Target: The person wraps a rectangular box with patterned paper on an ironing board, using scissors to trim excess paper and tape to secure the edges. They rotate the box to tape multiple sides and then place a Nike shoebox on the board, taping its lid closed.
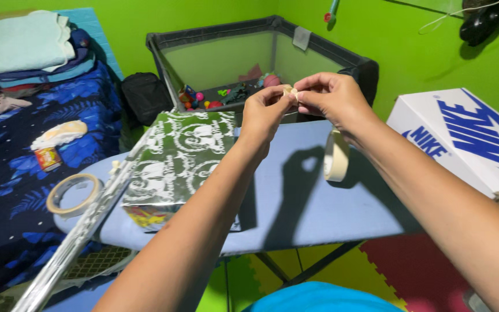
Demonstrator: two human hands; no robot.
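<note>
1. Two bare hands meet in mid-air above a blue ironing board [319, 208], which serves here as the counter.
2. The left hand [264, 110] and the right hand [333, 95] both have their fingers pinched together on a short strip of pale tape [289, 91], held between the two hands.
3. A roll of cream masking tape [336, 155] hangs around the right wrist like a bracelet, just above the counter.
4. On the counter, to the left of the arms, lies a box wrapped in silver-and-green patterned paper [177, 159]; one end is not closed and shows a colourful side.
5. A long roll of the same shiny paper [82, 231] runs along the near left edge of the counter, touching the box.
6. A second tape roll [73, 193], wider and clear-looking, lies flat at the left end of the counter.
7. A white shoebox with blue print [463, 138] sits at the right.
8. Behind stands a grey mesh playpen [261, 55] with toys; a bed [24, 133] with folded clothes is at left.
</note>
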